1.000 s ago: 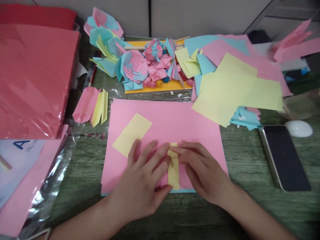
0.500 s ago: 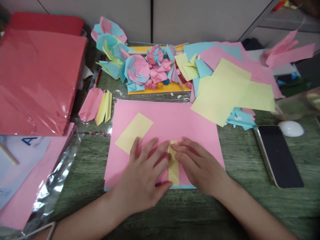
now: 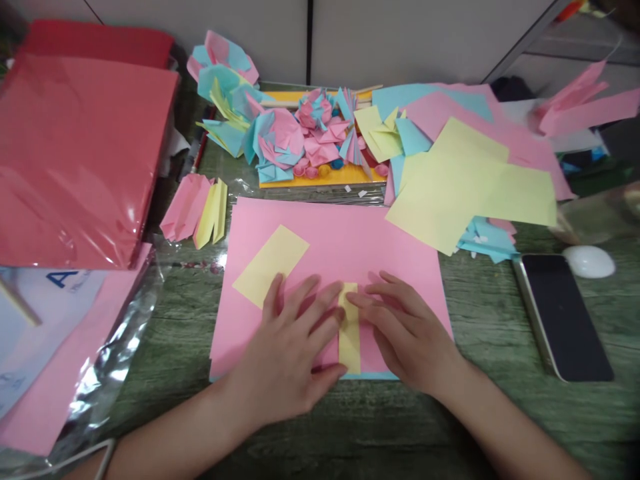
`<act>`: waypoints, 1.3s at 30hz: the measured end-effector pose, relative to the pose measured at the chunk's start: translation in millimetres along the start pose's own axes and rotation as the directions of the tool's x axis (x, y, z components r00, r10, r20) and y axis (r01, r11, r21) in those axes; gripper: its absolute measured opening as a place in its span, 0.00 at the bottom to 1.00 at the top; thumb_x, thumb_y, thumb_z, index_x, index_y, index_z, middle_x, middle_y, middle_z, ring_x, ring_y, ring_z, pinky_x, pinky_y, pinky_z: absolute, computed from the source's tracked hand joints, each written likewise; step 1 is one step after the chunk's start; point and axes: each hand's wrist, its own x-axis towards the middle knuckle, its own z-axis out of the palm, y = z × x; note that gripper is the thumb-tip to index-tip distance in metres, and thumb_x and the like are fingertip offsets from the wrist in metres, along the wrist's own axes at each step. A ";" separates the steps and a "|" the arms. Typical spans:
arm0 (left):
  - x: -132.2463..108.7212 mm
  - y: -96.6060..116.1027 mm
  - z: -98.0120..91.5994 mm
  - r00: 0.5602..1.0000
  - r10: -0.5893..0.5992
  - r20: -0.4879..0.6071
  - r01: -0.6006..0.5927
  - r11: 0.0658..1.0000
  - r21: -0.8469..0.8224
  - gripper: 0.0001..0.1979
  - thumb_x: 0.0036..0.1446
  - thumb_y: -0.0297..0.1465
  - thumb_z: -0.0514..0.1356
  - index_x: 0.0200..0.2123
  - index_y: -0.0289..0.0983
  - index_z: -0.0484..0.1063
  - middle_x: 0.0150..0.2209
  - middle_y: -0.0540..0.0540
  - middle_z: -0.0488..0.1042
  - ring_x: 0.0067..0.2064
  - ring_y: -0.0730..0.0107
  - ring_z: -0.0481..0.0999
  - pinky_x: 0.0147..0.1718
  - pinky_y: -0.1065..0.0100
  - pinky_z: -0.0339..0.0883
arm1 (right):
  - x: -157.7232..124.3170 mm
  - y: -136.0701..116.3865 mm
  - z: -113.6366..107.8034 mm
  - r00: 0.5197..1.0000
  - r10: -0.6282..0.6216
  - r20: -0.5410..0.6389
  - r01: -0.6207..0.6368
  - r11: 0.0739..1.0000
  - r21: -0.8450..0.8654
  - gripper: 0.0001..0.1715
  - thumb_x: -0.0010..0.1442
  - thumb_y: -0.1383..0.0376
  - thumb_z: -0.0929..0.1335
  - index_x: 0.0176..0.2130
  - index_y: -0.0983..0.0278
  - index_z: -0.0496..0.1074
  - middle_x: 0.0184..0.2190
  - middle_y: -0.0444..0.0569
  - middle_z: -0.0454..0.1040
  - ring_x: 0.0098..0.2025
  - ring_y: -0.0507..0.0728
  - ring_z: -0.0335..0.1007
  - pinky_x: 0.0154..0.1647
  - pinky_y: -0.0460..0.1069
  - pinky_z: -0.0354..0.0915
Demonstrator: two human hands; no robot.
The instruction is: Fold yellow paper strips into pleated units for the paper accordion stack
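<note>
A narrow folded strip of yellow paper lies upright on a stack of pink paper. My left hand is spread flat, its thumb and fingertips touching the strip's left edge. From the other side my right hand reaches in, fingers extended, with a fingertip on the strip near its top. Up and to the left, a yellow paper rectangle rests slanted on the pink sheets, close to my left fingertips.
Behind the stack, folded paper flowers crowd a yellow tray. Loose yellow sheets lie at the back right, a phone and white mouse at right. Red paper packs and folded pieces are at left.
My right hand has shifted slightly right, its fingers lifting and spreading away from the strip's upper part. My left hand stays in place. The whole view has shifted a little.
</note>
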 end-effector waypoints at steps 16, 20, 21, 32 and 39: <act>-1.1 -0.8 0.6 1.000 -0.002 -0.018 0.002 1.000 -0.003 0.26 0.55 0.49 0.48 0.52 0.42 0.62 0.62 0.48 0.51 0.62 0.48 0.48 0.58 0.41 0.27 | -1.3 0.6 2.0 0.991 -0.128 0.030 0.130 0.986 -0.106 0.08 0.53 0.75 0.63 0.35 0.67 0.70 0.42 0.52 0.73 0.46 0.58 0.62 0.55 0.59 0.59; -1.4 -0.4 1.3 1.000 0.006 -0.016 -0.006 1.000 0.029 0.27 0.55 0.50 0.48 0.52 0.40 0.61 0.63 0.47 0.50 0.62 0.48 0.45 0.57 0.40 0.27 | -0.8 2.1 1.2 0.996 -0.076 0.047 0.079 0.995 -0.065 0.12 0.52 0.77 0.63 0.37 0.67 0.69 0.41 0.49 0.73 0.46 0.57 0.62 0.56 0.58 0.57; -1.5 -0.2 1.3 1.000 0.012 -0.011 -0.011 0.999 0.036 0.27 0.56 0.50 0.47 0.52 0.40 0.61 0.63 0.47 0.49 0.63 0.48 0.44 0.57 0.40 0.28 | -1.0 2.5 1.3 0.997 -0.064 0.051 0.067 0.996 -0.056 0.14 0.52 0.77 0.62 0.38 0.67 0.69 0.41 0.49 0.74 0.46 0.57 0.62 0.57 0.58 0.57; -0.3 2.8 -2.9 1.000 0.020 0.006 -0.020 1.000 0.022 0.27 0.56 0.49 0.50 0.54 0.39 0.59 0.61 0.47 0.54 0.62 0.50 0.45 0.58 0.41 0.30 | -2.9 7.7 -0.8 0.961 0.256 0.102 -0.276 0.906 0.322 0.16 0.54 0.78 0.58 0.38 0.62 0.64 0.40 0.50 0.69 0.46 0.55 0.63 0.45 0.53 0.65; 1.2 3.0 -7.8 0.999 0.029 0.016 -0.029 1.000 -0.002 0.28 0.55 0.49 0.50 0.54 0.40 0.58 0.61 0.46 0.53 0.62 0.50 0.45 0.58 0.41 0.32 | -1.6 10.8 -0.1 0.954 0.282 0.106 -0.301 0.893 0.335 0.15 0.53 0.78 0.57 0.36 0.62 0.63 0.38 0.50 0.66 0.44 0.54 0.63 0.44 0.53 0.64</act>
